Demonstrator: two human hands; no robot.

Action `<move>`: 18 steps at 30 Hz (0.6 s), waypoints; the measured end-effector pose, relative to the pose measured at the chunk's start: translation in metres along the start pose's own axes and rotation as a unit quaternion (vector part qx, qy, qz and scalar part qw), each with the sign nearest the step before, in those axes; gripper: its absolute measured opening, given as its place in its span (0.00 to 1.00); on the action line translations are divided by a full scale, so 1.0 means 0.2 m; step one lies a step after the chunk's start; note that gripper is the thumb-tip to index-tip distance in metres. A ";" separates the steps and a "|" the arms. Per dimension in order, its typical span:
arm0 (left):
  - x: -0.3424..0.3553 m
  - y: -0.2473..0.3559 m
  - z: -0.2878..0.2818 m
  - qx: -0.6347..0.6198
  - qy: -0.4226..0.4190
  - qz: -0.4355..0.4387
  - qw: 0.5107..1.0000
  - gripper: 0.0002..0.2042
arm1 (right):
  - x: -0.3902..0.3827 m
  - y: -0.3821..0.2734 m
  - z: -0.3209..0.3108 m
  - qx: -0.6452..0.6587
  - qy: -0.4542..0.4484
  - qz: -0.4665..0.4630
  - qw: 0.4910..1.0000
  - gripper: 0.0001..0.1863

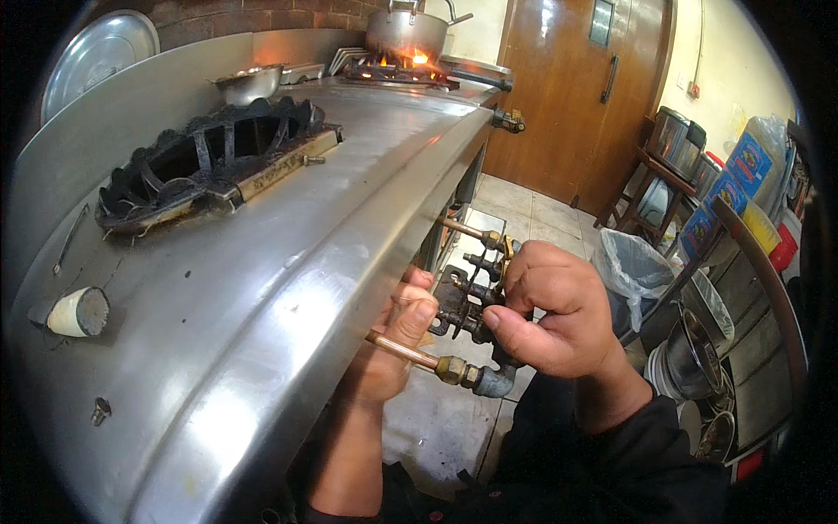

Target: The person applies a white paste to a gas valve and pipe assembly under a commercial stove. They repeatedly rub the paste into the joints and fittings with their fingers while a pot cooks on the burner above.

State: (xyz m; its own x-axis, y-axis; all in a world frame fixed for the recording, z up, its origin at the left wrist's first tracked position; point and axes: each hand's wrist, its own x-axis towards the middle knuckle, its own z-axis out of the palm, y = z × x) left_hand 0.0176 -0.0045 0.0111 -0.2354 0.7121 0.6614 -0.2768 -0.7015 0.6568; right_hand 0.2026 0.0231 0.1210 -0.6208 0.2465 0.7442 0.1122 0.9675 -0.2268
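Observation:
My left hand [397,341] reaches under the front edge of the steel stove [218,349]. Its thumb and fingers pinch a dark metal bracket on the gas valve assembly [463,301]. On the other side, my right hand [563,306] is curled, its thumb and bent forefinger closed round the valve end of the same assembly; the exact part is hidden by the fingers. A copper pipe [401,349] runs past my left hand into a brass nut [451,370] and a grey elbow fitting [496,381]. Another copper pipe [461,229] meets the assembly higher up.
On the stove lie a black burner grate [209,157], a cream cylinder with a dark end [80,312], a bolt [101,410] and a thin metal rod [72,237]. Flames burn under a pot [407,35] at the far end. A lined bin [633,266] stands right.

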 end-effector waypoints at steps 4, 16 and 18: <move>0.00 0.08 -0.02 0.036 -0.028 -0.025 0.999 0.03 | 0.03 0.01 -0.04 -0.002 -0.041 0.000 0.999 0.11; 0.01 0.03 -0.14 0.070 0.077 0.027 0.994 0.08 | 0.18 -0.07 -0.20 -0.056 -0.252 0.007 0.966 0.07; 0.00 -0.04 -0.24 0.021 0.118 0.042 0.992 0.11 | 0.20 -0.07 -0.22 -0.065 -0.292 0.020 0.954 0.07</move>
State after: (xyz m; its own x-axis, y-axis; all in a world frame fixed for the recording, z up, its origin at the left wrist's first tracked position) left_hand -0.0242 0.0016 -0.0115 -0.4696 0.6339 0.6145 -0.2085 -0.7560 0.6205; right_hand 0.2093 0.0212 0.1818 -0.9364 0.2451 0.2511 0.2154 0.9664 -0.1400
